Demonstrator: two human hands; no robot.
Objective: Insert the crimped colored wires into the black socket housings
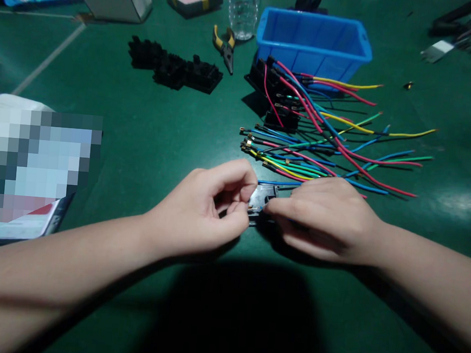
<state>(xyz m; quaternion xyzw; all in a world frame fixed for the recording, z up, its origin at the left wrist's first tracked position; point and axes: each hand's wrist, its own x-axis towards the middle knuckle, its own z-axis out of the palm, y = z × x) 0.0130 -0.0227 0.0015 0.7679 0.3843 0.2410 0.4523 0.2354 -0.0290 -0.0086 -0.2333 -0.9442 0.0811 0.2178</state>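
My left hand (217, 202) is curled closed, its thumb and fingertips gripping the left end of a small black plastic housing (267, 192) on the table. My right hand (330, 219) is at the other end, thumb and forefinger pinched on a thin wire. A brass-coloured terminal (251, 207) shows between the two hands, a bit of blue beside it. Most of the wire is hidden under the right hand. Just beyond the hands lies a bundle of coloured wires (297, 159) with metal terminals at their left ends. One blue wire (278, 183) passes close behind the housing.
Wired black housings (280, 120) sit before a blue bin (310, 54). Further left are loose black housings (174, 68), yellow-handled pliers (226, 48) and a clear bottle (243, 11). A partly blurred-out device (48, 216) lies at left; cables (470, 40) lie at far right.
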